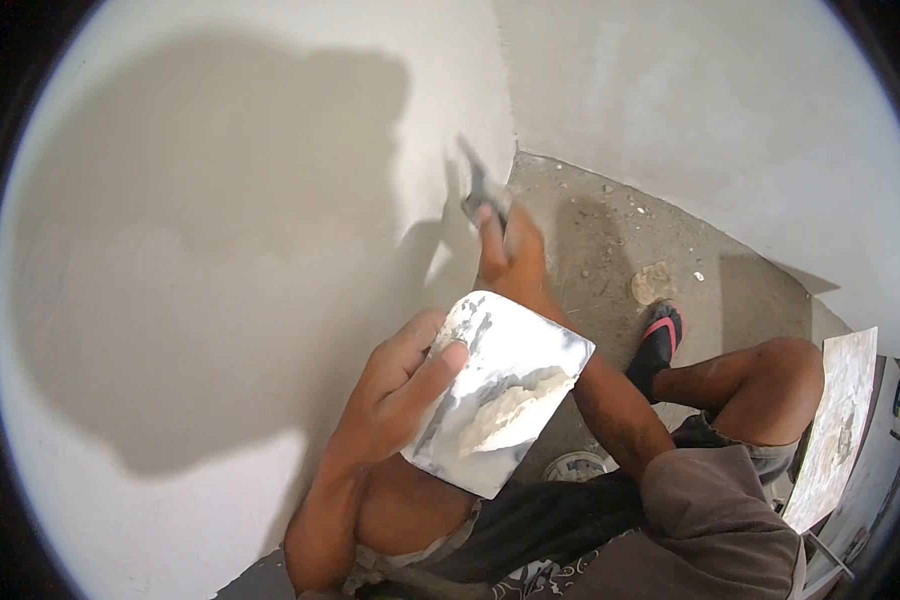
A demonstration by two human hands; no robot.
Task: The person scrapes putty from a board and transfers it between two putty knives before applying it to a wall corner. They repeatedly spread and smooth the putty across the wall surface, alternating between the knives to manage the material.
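Note:
My left hand [395,385] grips a flat metal plate [490,365] by its edge, the thumb lying on its upper face. A thick ridge of white putty [515,410] sits on the plate, with thinner smears around it. Beyond the plate, my right hand [515,250] is closed round a putty knife [478,185], slightly blurred. Its blade is close to the pale wall [270,370], low down beside the corner. Part of my right forearm is hidden behind the plate.
A second wall [710,110] meets the first at the corner. Crumbs and bits of debris lie on the dusty floor [610,230], near my sandalled foot [658,345]. A round container [575,466] stands under my legs. At the right leans a stained board [835,430].

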